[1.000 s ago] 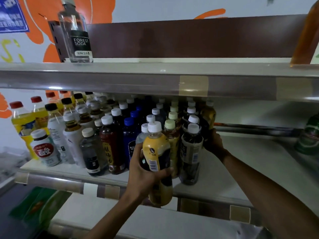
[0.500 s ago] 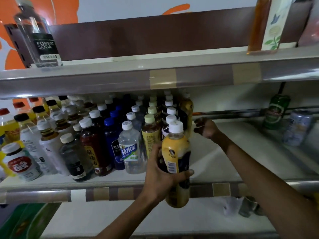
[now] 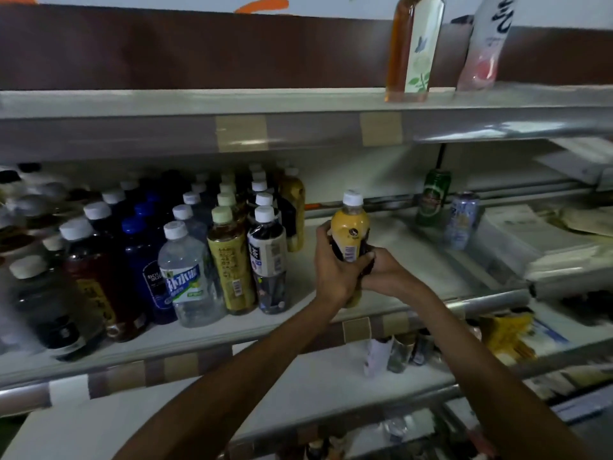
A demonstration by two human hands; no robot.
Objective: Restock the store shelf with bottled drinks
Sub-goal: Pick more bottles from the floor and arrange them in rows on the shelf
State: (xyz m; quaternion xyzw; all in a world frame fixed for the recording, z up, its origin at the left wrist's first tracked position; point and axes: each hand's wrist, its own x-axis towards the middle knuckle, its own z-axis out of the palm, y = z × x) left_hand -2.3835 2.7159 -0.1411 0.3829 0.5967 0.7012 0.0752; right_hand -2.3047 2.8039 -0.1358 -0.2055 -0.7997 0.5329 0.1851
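The yellow drink bottle [image 3: 351, 229] stands upright above the shelf [image 3: 414, 260]. Both forearms reach forward. Left hand [image 3: 333, 272] and right hand [image 3: 386, 272] fingers are clamped around it.

Yellow bottle [image 3: 351, 227] — white cap [image 3: 353, 197], black label band

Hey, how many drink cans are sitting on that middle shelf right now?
2. A green can stands toward the back right of the middle shelf, and a silver-blue can stands just right of it, nearer the front. Others could be hidden beyond the blurred right side.
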